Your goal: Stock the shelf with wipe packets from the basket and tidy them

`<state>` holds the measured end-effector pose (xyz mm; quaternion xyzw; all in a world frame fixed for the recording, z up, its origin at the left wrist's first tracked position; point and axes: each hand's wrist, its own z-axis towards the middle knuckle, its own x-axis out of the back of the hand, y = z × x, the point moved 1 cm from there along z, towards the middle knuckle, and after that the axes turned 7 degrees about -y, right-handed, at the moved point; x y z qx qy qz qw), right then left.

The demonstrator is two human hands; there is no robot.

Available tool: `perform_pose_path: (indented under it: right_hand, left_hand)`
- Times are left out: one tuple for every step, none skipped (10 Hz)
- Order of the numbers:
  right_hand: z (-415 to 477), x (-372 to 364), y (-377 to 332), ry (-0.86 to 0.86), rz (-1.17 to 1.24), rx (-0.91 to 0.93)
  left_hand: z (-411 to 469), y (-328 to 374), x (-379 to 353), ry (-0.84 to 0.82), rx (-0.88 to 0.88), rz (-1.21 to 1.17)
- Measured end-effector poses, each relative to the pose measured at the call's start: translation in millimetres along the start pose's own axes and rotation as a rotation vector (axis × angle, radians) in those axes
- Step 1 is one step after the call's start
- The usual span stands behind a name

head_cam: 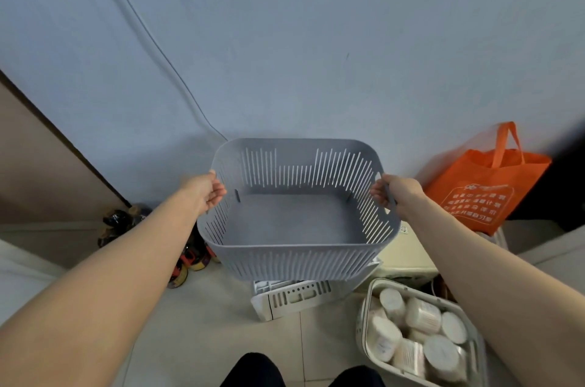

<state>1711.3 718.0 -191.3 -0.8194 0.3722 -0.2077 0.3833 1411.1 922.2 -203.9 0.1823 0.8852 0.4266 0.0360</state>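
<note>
A grey slotted plastic basket point(297, 256) hangs in the air in front of me, and its inside is bare. My left hand point(207, 192) grips its left rim, fingers curled over the edge. My right hand point(394, 195) grips the handle slot on its right wall. No wipe packets and no shelf show in this view. The basket hides part of the floor and of the white crate below it.
Under the basket lies a white slotted crate point(291, 296). A white basket point(364, 323) with several round white containers stands at the lower right. An orange tote bag point(481, 193) leans on the wall at right. Dark bottles point(123, 222) and cans point(190, 260) sit at left.
</note>
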Motion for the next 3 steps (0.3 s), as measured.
perform_pose_path:
  right_hand:
    - [-10.0,-1.6,-3.3,0.068,-0.280,0.040]
    - [-28.1,-7.0,-23.1,0.161,-0.637,0.222]
    - [-63.6,-21.4,-56.8,0.102,-0.732,0.377]
  left_hand:
    - [-9.9,-3.9,3.9,-0.013,0.026,0.110]
    - [-22.0,11.2,8.0,0.042,-0.049,0.389]
    - [-52.5,50.9,3.7,0.130,-0.195,0.644]
